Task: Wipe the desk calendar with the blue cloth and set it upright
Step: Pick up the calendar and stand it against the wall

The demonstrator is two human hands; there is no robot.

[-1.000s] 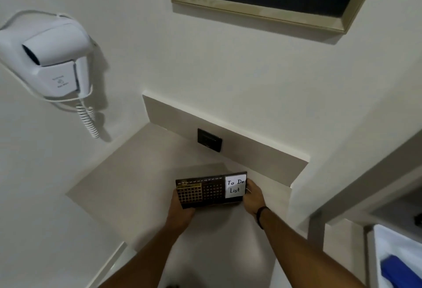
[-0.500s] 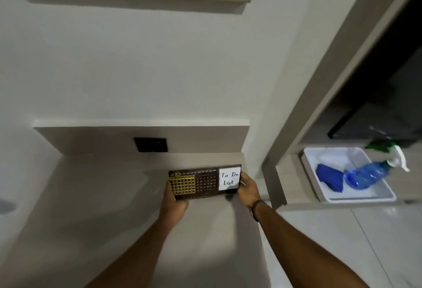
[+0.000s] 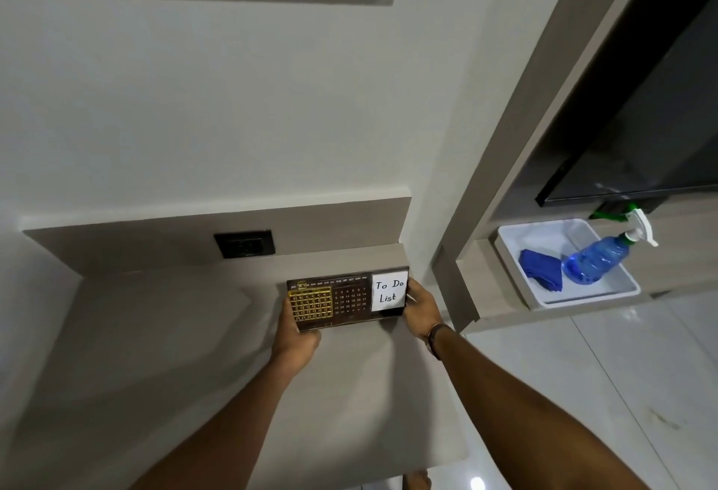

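The dark brown desk calendar, with a gold date grid and a white "To Do List" card, stands upright on the beige desk near its back right corner. My left hand grips its lower left end. My right hand holds its right end. The folded blue cloth lies in a white tray on a low shelf to the right, well apart from both hands.
A blue spray bottle with a white trigger lies in the tray beside the cloth. A black wall socket sits in the desk's back panel. A dark screen hangs above the tray. Tiled floor lies at the right.
The view has swung to the right, losing the wall hair dryer and revealing the tray with cloth and bottle. Both hands stay on the calendar, which keeps its place on the desk.
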